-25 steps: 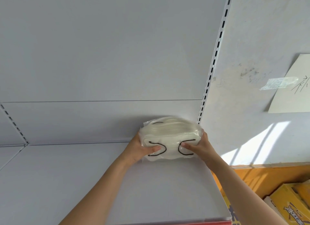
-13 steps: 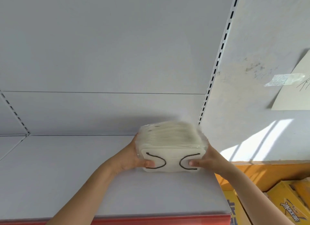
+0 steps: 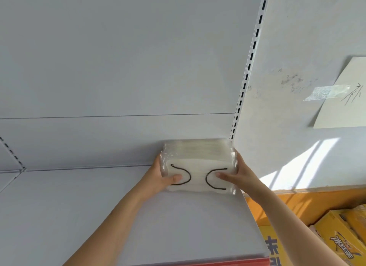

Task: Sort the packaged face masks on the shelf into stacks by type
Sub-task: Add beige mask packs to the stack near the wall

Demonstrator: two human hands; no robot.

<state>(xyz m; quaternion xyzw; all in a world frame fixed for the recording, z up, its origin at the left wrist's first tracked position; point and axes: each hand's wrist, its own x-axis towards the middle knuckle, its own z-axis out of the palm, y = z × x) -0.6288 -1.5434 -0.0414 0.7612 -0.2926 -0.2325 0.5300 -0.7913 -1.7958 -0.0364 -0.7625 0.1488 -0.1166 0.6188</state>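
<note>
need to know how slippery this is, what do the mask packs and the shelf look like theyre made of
Mask packs: clear glossy plastic film, judging by the shiny see-through edges; the white masks inside look like soft fabric with dark ear loops. Shelf: smooth matte pale grey surface, probably painted metal, though the look leaves that open.

White shelf (image 3: 79, 216); seemingly resting mask stack (image 3: 198, 162).

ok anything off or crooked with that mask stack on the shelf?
Nothing stands out. The stack of packaged masks sits squared at the right rear corner of the shelf, edges roughly aligned, held between the left hand and right hand. The only untidy bit is a taped paper hanging tilted on the scuffed wall.
</note>
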